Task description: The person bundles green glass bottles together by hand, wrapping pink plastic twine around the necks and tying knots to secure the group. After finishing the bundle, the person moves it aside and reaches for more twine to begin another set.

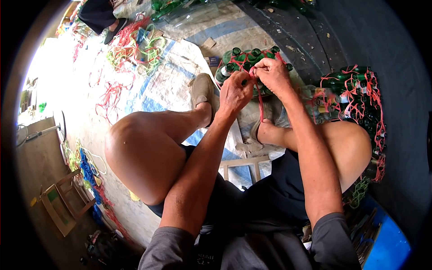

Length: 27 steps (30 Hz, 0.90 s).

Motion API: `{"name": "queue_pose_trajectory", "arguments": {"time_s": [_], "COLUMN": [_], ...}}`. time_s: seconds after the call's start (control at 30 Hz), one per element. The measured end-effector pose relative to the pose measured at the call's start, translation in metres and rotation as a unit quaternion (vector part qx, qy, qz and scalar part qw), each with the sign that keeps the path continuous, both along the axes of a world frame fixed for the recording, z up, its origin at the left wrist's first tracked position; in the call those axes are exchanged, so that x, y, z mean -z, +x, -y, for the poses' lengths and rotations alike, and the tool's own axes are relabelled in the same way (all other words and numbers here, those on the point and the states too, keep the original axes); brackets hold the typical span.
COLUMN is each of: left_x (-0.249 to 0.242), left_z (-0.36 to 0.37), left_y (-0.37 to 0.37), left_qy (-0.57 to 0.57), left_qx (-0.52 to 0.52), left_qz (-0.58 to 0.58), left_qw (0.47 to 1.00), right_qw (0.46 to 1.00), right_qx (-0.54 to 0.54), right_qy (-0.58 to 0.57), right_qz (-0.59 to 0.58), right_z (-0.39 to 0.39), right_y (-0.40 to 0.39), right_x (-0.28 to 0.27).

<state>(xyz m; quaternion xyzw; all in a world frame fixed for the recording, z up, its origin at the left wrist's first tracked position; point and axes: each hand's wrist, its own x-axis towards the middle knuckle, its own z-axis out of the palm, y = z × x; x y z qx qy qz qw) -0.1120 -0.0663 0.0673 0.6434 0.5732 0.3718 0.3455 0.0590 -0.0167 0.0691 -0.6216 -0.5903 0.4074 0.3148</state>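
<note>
A cluster of green glass bottles (pixel 241 57) stands upright between my feet, with red plastic twine (pixel 260 101) wound among the necks. My left hand (pixel 236 91) is over the near left side of the cluster, its fingers closed on the twine. Close beside it, my right hand (pixel 272 74) pinches the same twine between thumb and finger above the bottle tops. A strand hangs down from between the hands toward my right ankle. My hands and forearms hide some of the nearer bottles.
More green bottles tied with red twine (pixel 346 96) are stacked at right. Loose red and yellow-green twine (pixel 135 45) lies on the striped sheet (pixel 180 63) at upper left. A person's shoe (pixel 116 30) is beyond it. A wooden frame (pixel 67 202) is at lower left.
</note>
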Motion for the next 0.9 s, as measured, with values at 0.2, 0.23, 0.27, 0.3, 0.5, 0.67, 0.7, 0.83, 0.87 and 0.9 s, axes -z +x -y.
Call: {"name": "queue_pose_trajectory", "arguments": {"time_s": [0.2, 0.23, 0.27, 0.3, 0.5, 0.67, 0.7, 0.83, 0.87, 0.9], "left_x": [-0.001, 0.000, 0.001, 0.001, 0.002, 0.002, 0.001, -0.005, -0.007, -0.009], "left_z": [0.000, 0.000, 0.000, 0.000, 0.000, 0.000, 0.000, 0.000, 0.000, 0.001], "left_y": [0.001, 0.000, 0.000, 0.000, -0.001, -0.002, -0.001, -0.003, -0.002, -0.002], "left_qy": [-0.003, -0.001, 0.001, 0.003, 0.007, 0.001, 0.001, -0.019, -0.021, -0.024], "left_qx": [-0.003, -0.003, -0.003, -0.003, 0.000, -0.003, -0.004, -0.016, -0.021, -0.026], "left_qz": [0.030, 0.032, 0.035, 0.038, 0.035, 0.034, 0.029, -0.010, -0.017, -0.024], "left_qw": [1.000, 0.999, 0.999, 0.999, 0.999, 0.999, 1.000, 1.000, 0.999, 0.999], "right_qw": [0.987, 0.980, 0.975, 0.969, 0.951, 0.973, 0.973, 0.971, 0.969, 0.971], "right_qx": [-0.004, -0.010, -0.012, -0.014, -0.028, -0.046, -0.058, -0.101, -0.111, -0.115], "right_qy": [0.010, 0.013, 0.013, 0.012, -0.036, -0.086, -0.093, -0.149, -0.169, -0.167], "right_qz": [0.160, 0.198, 0.221, 0.245, 0.305, 0.208, 0.202, 0.156, 0.139, 0.125], "right_z": [0.002, 0.002, 0.003, 0.005, -0.003, -0.010, -0.011, -0.022, -0.024, -0.027], "right_y": [-0.010, -0.012, -0.014, -0.017, -0.023, -0.014, -0.012, -0.010, -0.011, -0.009], "right_x": [-0.019, -0.023, -0.027, -0.032, -0.040, -0.031, -0.027, -0.026, -0.029, -0.023]}}
